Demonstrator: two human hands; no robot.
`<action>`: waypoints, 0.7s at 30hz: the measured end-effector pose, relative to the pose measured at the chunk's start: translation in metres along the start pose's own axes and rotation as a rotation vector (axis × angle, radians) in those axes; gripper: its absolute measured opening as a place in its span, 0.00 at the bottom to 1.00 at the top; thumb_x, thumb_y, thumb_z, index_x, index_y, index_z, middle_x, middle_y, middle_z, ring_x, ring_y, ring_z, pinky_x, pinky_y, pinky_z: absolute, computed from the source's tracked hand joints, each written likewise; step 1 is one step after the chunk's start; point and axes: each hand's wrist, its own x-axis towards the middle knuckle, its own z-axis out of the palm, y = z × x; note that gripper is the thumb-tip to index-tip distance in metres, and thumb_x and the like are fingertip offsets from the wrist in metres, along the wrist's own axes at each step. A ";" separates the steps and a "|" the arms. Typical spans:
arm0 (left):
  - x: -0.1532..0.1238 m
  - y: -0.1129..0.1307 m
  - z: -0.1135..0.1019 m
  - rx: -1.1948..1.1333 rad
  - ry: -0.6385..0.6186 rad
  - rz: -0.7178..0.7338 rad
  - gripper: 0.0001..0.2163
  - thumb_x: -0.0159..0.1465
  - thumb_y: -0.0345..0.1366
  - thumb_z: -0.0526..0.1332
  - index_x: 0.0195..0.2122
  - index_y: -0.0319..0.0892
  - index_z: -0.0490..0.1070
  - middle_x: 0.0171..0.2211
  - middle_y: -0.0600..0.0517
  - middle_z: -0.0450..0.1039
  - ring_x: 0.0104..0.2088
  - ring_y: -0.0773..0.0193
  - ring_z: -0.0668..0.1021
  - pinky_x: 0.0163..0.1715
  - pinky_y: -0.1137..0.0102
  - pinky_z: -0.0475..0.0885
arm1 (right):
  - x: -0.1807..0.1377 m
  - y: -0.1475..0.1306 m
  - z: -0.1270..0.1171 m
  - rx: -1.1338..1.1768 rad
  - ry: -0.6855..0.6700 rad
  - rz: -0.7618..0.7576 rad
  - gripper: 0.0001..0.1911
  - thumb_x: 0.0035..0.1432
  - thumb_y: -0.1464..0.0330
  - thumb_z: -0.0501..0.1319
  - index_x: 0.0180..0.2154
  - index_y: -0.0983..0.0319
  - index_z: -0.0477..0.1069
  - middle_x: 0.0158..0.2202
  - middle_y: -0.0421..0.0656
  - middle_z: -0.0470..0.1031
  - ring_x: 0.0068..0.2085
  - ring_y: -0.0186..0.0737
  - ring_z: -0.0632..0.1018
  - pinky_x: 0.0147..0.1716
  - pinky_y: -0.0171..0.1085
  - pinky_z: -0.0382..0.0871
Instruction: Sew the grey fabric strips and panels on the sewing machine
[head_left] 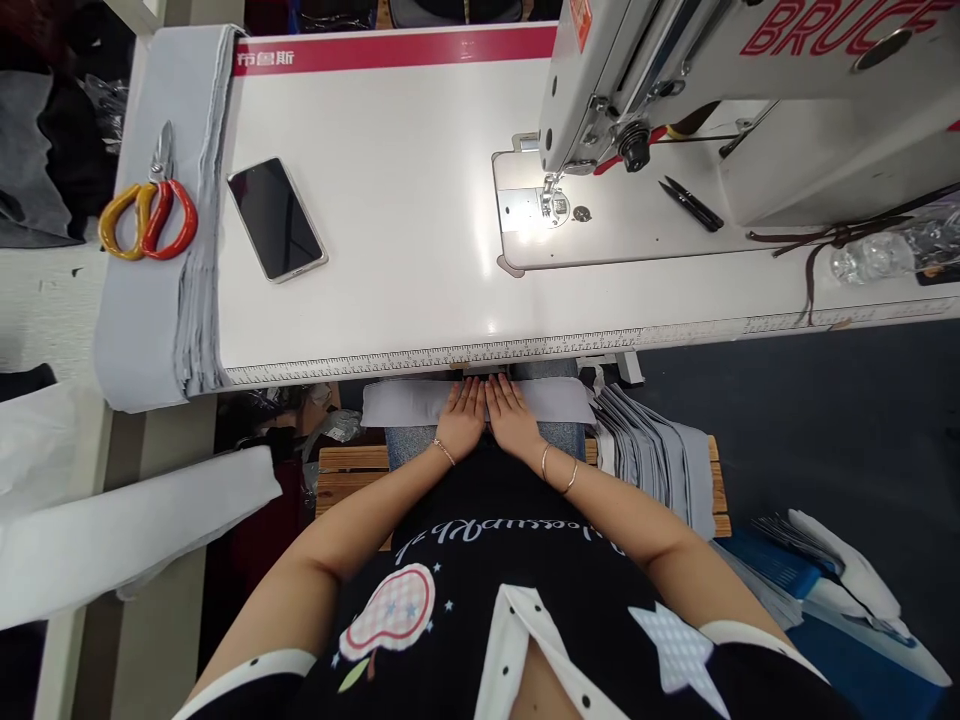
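Both hands, left hand [461, 412] and right hand [510, 410], lie flat and open (gripping nothing) smoothing the grey fabric piece [405, 402] just below the sewing table [390, 300] edge; next it probably needs lifting up to that table.

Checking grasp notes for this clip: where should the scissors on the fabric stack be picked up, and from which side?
Take the scissors by the orange and yellow loop handles, probably coming from the near side. The handles face the person and lie flat on the grey fabric stack; the metal blades point away.

Scissors [148, 207] are lying on a fabric stack [161, 300] at the table's [405, 290] left; a phone [276, 218] is lying just right of them.
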 end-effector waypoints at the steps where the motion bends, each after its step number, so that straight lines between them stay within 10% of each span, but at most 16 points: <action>1: 0.001 0.001 0.000 -0.003 -0.007 -0.006 0.25 0.70 0.32 0.51 0.65 0.23 0.56 0.65 0.31 0.53 0.67 0.45 0.58 0.67 0.49 0.55 | 0.002 -0.002 0.000 0.001 -0.001 -0.006 0.30 0.66 0.73 0.53 0.66 0.79 0.56 0.67 0.59 0.49 0.69 0.58 0.51 0.68 0.53 0.49; 12: -0.026 -0.030 -0.009 -0.037 -0.031 -0.179 0.25 0.69 0.26 0.44 0.66 0.26 0.56 0.66 0.35 0.54 0.68 0.46 0.56 0.68 0.49 0.51 | -0.026 0.053 -0.013 0.025 -0.018 0.096 0.29 0.61 0.79 0.49 0.63 0.77 0.63 0.66 0.57 0.55 0.68 0.59 0.54 0.68 0.55 0.49; 17: -0.058 -0.086 -0.014 -0.315 -0.002 -0.157 0.38 0.63 0.47 0.60 0.69 0.32 0.51 0.70 0.40 0.45 0.71 0.44 0.42 0.68 0.44 0.32 | -0.060 0.100 -0.017 0.318 -0.026 0.170 0.35 0.63 0.56 0.57 0.68 0.62 0.58 0.71 0.43 0.40 0.71 0.57 0.40 0.68 0.59 0.39; 21: -0.077 -0.129 -0.002 -1.027 0.154 -0.718 0.43 0.57 0.52 0.66 0.69 0.35 0.53 0.71 0.45 0.39 0.71 0.53 0.38 0.70 0.58 0.32 | -0.081 0.125 0.005 0.835 0.065 0.468 0.44 0.61 0.44 0.53 0.70 0.62 0.52 0.71 0.46 0.36 0.71 0.52 0.40 0.68 0.56 0.36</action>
